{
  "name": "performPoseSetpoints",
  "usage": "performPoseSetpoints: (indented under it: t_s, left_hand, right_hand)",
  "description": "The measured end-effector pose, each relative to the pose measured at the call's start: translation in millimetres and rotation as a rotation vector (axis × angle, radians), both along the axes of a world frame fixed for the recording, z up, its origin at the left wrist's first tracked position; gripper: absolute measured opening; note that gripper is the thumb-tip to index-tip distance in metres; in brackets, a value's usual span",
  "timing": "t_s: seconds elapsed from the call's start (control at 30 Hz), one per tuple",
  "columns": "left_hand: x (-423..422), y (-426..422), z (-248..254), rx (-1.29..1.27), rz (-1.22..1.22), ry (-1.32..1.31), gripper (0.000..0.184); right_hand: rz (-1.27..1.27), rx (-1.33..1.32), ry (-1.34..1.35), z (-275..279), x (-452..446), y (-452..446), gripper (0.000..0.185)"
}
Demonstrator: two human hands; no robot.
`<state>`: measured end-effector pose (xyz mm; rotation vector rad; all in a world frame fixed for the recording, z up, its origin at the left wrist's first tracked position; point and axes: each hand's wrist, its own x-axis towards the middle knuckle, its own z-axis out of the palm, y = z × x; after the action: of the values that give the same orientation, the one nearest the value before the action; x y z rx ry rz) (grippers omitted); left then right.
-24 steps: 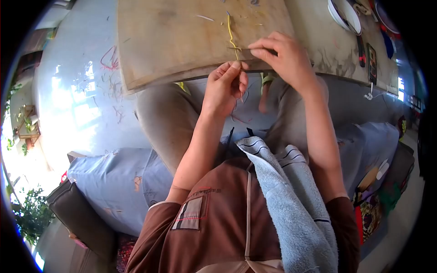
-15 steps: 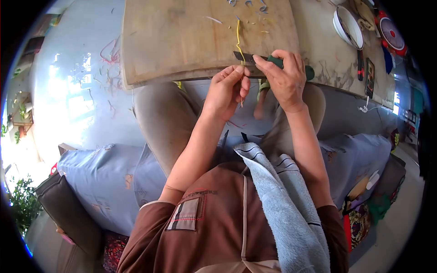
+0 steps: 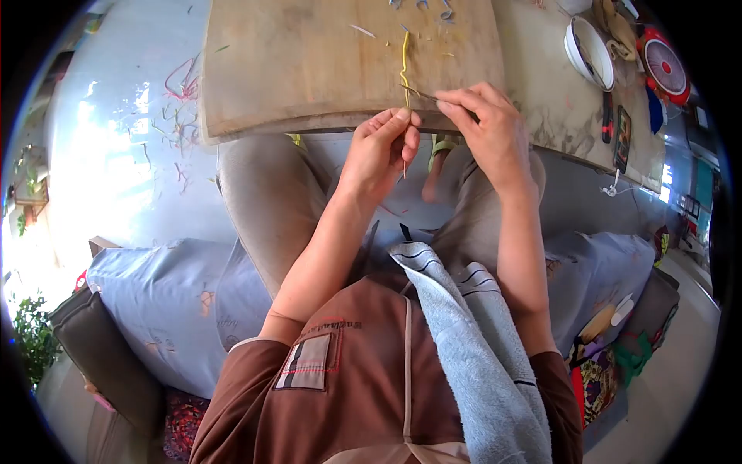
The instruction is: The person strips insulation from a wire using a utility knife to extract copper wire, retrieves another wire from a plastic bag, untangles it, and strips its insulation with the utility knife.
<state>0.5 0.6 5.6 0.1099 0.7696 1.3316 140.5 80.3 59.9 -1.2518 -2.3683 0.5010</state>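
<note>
Yellow wire (image 3: 405,58), pinched by left hand (image 3: 379,147), runs toward twelve o'clock over the board (image 3: 309,69); knife (image 3: 425,96) — now turned edge-on, apparently meeting the wire — pinched by right hand (image 3: 495,143) at two o'clock.

A covered sofa (image 3: 166,290) and plant (image 3: 32,336) suggest a home.

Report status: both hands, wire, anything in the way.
Left hand pinching yellow wire. Right hand holding blade at wire. Scraps nearby on board, none across wire.
</note>
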Motion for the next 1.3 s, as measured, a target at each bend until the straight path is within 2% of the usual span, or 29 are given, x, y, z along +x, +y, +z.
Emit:
performPoseSetpoints:
  t_s: [0.07,0.2,0.3,0.4,0.5,0.6,0.8,0.9,0.93,1.03,1.07,1.17,1.2,1.27,1.3]
  left_hand:
    - [-2,-1,0,0.002,-0.006,-0.001,0.018]
    - [-3,-2,2,-0.011,-0.023,0.025,0.018]
    - [-1,-3,0,-0.001,-0.032,0.073,0.018]
    - [-2,-2,1,0.011,-0.041,0.112,0.019]
    - [-2,-5,5,0.036,-0.046,0.124,0.019]
    - [-6,-6,13,0.095,-0.044,0.112,0.019]
    - [-15,-4,23,0.086,0.089,0.228,0.02]
    - [-19,-3,18,0.135,0.131,0.185,0.02]
    - [-21,-3,17,0.165,0.14,0.15,0.019]
    - [-25,-5,25,0.167,0.173,0.146,0.019]
    - [-27,-6,27,0.164,0.182,0.15,0.019]
    - [-32,-9,32,0.164,0.219,0.19,0.019]
    - [-32,-10,34,0.164,0.232,0.216,0.019]
    - [-31,-12,39,0.167,0.252,0.27,0.019]
    - [-30,-12,41,0.165,0.27,0.308,0.019]
  right_hand:
    - [0.008,-0.11,-0.008,7,7,0,0.013]
    - [-0.189,-0.213,0.055,15,16,-5,0.016]
    - [-0.295,-0.124,0.059,11,11,-7,0.015]
    - [-0.291,0.091,-0.005,0,4,2,0.014]
    - [-0.205,0.295,0.021,-25,-10,34,0.013]
    - [-0.144,0.424,-0.085,-35,-29,49,0.012]
    - [-0.06,0.559,-0.081,-33,-35,54,0.015]
    - [0.022,0.415,0.023,-36,-32,67,0.016]
    - [0.014,0.241,0.094,-33,-33,74,0.018]
    - [-0.05,-0.232,0.076,-25,-43,94,0.019]
    - [0.027,-0.155,0.077,-31,-42,97,0.018]
    - [0.092,0.522,0.163,-33,-44,87,0.017]
    - [0.094,0.495,0.235,-22,-43,74,0.018]
    - [-0.047,-0.038,0.182,8,-37,23,0.018]
    - [-0.017,-0.172,0.206,23,-33,-4,0.017]
